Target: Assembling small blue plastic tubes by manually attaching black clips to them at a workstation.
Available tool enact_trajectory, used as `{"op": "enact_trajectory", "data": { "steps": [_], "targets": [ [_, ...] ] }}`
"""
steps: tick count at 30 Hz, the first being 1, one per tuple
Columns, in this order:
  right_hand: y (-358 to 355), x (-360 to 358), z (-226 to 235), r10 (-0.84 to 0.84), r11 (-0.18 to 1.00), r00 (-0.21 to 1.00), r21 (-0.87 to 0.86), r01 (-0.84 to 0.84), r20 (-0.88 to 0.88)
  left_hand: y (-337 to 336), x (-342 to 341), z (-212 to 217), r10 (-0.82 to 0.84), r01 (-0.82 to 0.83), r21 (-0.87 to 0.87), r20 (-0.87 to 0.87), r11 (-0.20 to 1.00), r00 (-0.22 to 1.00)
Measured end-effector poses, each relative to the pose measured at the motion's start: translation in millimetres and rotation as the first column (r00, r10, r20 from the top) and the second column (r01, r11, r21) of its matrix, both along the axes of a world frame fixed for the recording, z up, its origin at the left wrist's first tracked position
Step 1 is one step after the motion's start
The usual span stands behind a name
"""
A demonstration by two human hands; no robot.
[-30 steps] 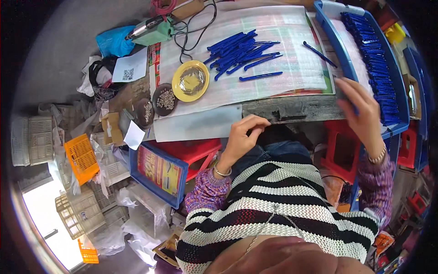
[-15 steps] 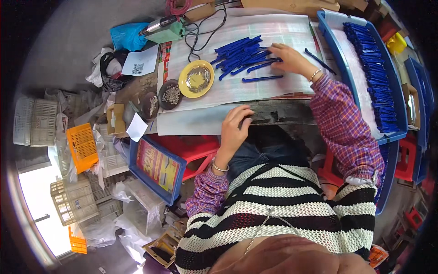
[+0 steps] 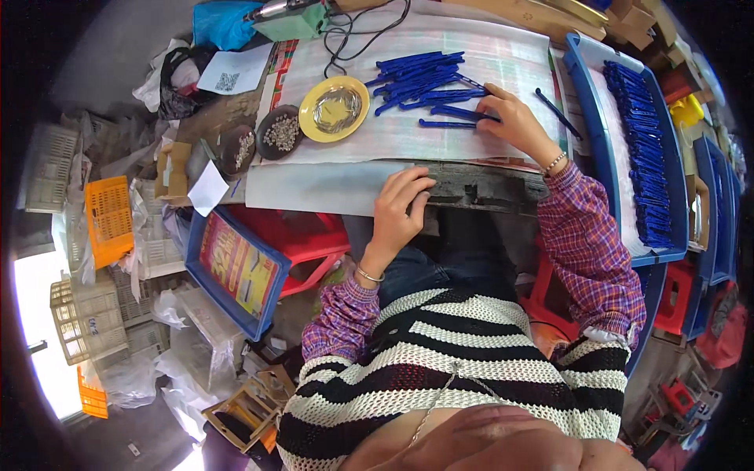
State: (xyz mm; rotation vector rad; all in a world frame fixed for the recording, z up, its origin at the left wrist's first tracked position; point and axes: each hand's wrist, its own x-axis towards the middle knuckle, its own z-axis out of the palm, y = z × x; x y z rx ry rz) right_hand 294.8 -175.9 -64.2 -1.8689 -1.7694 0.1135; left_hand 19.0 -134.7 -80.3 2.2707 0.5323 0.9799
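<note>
Currently, blue sticks (image 3: pixel 459 113) are being touched by R hand (image 3: pixel 514 119); whether one's gripped can't be told. L hand (image 3: pixel 397 215) is held loosely open nr table (image 3: pixel 499 187) edge.

White sheet (image 3: pixel 253 67): square black-and-white code (image 3: pixel 227 82), at the far left of the tabletop (image 3: pixel 496 187).
Printed poster (image 3: pixel 236 263): large yellow characters on red, smaller print on yellow, lying in the blue tray (image 3: pixel 276 298), left.
Pale crate (image 3: pixel 77 334): small dark marks on its side, near left (too small to make out).
</note>
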Motion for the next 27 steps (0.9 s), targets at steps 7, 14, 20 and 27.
{"op": "enact_trajectory", "data": {
  "steps": [7,14,20,27],
  "targets": [
    [-3,-14,-8,-0.051,0.997,0.993,0.058,0.045,0.111,2,1,-13,-0.003,-0.002,0.071,0.062,0.998,0.998],
    [-6,-25,0,-0.097,0.995,0.984,-0.011,0.099,0.149,4,2,-18,-0.022,0.012,0.099,0.100,0.995,0.995],
    [-2,-29,8,-0.088,0.991,0.991,-0.088,0.097,0.097,5,-1,-22,-0.007,-0.005,0.098,0.121,0.995,0.993],
    [-6,-34,8,-0.063,0.997,0.996,-0.050,0.066,0.061,6,0,-21,-0.025,0.022,0.029,0.129,0.999,0.991]
  ]
}}
